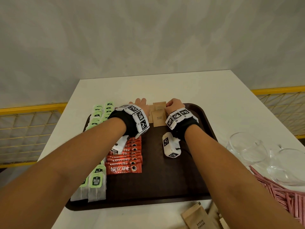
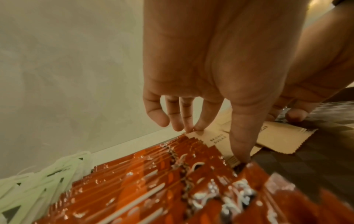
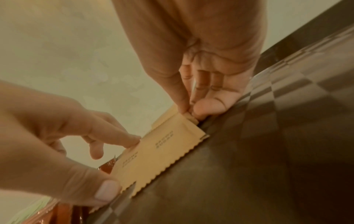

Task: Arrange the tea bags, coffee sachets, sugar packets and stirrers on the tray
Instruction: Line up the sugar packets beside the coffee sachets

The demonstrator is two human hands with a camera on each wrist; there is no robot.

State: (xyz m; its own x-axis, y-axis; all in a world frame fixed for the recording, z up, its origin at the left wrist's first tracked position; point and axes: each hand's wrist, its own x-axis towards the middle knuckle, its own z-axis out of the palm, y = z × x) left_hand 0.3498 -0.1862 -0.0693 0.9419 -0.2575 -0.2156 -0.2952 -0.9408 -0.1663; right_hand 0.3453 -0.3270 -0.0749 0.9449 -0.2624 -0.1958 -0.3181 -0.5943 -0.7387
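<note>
Sugar packets [image 1: 158,116] at tray [image 1: 189,171] 12 o'clock: being pinched by right grip [image 1: 174,105], touched by left grip [image 1: 140,103] with straight fingers.

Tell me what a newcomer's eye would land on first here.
Both hands, left hand and right hand, meet at the far edge of the brown tray, fingertips on the tan sugar packets. Left of them runs a red row of coffee sachets, then green-tagged tea bags.
</note>
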